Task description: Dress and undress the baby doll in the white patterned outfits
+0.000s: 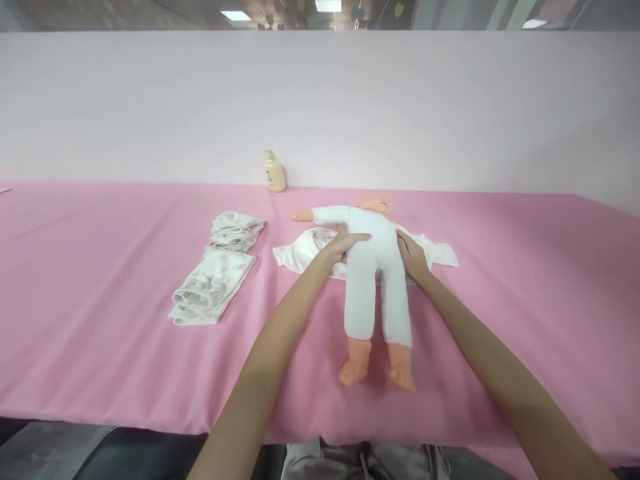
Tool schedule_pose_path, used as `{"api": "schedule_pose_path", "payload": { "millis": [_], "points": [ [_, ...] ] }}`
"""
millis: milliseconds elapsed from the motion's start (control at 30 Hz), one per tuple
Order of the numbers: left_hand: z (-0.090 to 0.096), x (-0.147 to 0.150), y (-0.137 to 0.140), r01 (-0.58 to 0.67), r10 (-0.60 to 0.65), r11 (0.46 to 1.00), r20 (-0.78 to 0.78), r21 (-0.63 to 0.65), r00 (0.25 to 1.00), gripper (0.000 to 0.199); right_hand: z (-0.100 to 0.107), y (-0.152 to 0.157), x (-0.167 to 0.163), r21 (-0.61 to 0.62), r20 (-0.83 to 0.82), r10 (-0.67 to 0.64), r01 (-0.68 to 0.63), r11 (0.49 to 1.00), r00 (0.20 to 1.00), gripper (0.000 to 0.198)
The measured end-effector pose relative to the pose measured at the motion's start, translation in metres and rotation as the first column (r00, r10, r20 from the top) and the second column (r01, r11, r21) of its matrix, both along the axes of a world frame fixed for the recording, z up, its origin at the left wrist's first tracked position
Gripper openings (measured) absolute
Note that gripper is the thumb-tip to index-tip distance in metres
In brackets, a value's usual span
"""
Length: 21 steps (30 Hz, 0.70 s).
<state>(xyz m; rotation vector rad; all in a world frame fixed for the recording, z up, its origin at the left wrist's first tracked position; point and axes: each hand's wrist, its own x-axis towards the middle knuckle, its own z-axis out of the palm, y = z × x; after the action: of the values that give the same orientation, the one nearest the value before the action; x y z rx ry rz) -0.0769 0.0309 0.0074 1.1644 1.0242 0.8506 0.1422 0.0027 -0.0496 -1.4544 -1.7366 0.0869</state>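
A baby doll (376, 248) with a white cloth body and orange-pink plastic feet is between my two hands, its feet toward me and its head toward the wall. My left hand (344, 244) grips the doll's left-hand side in view, thumb across its front. On the other side my right hand (413, 255) clasps the doll's waist, with its fingers partly hidden behind the body. Under the doll lies a spread white baby garment (303, 251), showing on both sides. One doll arm stretches out to the left; the other is not visible.
To the left lie folded white printed cloths, one rumpled (236, 231) and one rolled at its end (213, 287). A cream pump bottle (275, 172) stands at the back against the white wall (320, 107). A pink cover (100, 300) drapes over the table's front edge.
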Motion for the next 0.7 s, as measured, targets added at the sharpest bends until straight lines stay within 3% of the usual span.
{"api": "schedule_pose_path", "payload": {
  "millis": [100, 167, 300, 367, 433, 500, 533, 600, 633, 700],
  "points": [
    [0.009, -0.002, 0.003, -0.015, 0.009, 0.999, 0.114, 0.052, 0.993, 0.101, -0.005, 0.001, 0.007, 0.044, 0.387, -0.087, 0.076, 0.996, 0.918, 0.045],
    [0.017, -0.010, 0.005, -0.041, 0.025, 0.996, 0.184, 0.083, 0.983, 0.093, -0.005, 0.001, 0.008, 0.083, 0.510, -0.174, 0.154, 0.985, 0.843, 0.048],
    [0.036, -0.041, 0.008, -0.129, 0.088, 0.983, 0.277, 0.133, 0.957, 0.088, -0.007, 0.000, 0.014, 0.039, 0.459, -0.280, 0.295, 0.955, 0.843, 0.051],
    [0.045, -0.061, 0.009, -0.163, 0.109, 0.973, 0.297, 0.162, 0.949, 0.092, -0.007, 0.001, 0.016, -0.010, 0.430, -0.315, 0.353, 0.936, 0.846, 0.043],
    [0.053, -0.080, 0.009, -0.196, 0.134, 0.961, 0.295, 0.194, 0.946, 0.097, -0.004, 0.001, 0.010, 0.015, 0.403, -0.326, 0.349, 0.937, 0.855, 0.034],
    [0.059, -0.095, 0.008, -0.223, 0.155, 0.950, 0.289, 0.219, 0.945, 0.101, 0.005, 0.001, -0.010, 0.027, 0.312, -0.223, 0.226, 0.974, 0.924, 0.029],
    [0.060, -0.101, 0.008, -0.228, 0.156, 0.946, 0.293, 0.230, 0.943, 0.103, 0.012, 0.000, -0.026, -0.009, 0.216, -0.108, 0.113, 0.994, 0.970, 0.029],
    [0.061, -0.111, 0.008, -0.225, 0.145, 0.942, 0.303, 0.250, 0.942, 0.104, 0.029, 0.000, -0.064, -0.145, -0.115, 0.174, -0.190, 0.971, 0.978, 0.040],
    [0.060, -0.114, 0.008, -0.229, 0.146, 0.939, 0.304, 0.258, 0.942, 0.103, 0.038, 0.000, -0.086, -0.172, -0.319, 0.274, -0.340, 0.925, 0.907, 0.046],
    [0.056, -0.121, 0.009, -0.240, 0.158, 0.930, 0.288, 0.278, 0.945, 0.099, 0.055, 0.002, -0.125, -0.138, -0.637, 0.389, -0.595, 0.792, 0.666, 0.054]
  ]
}}
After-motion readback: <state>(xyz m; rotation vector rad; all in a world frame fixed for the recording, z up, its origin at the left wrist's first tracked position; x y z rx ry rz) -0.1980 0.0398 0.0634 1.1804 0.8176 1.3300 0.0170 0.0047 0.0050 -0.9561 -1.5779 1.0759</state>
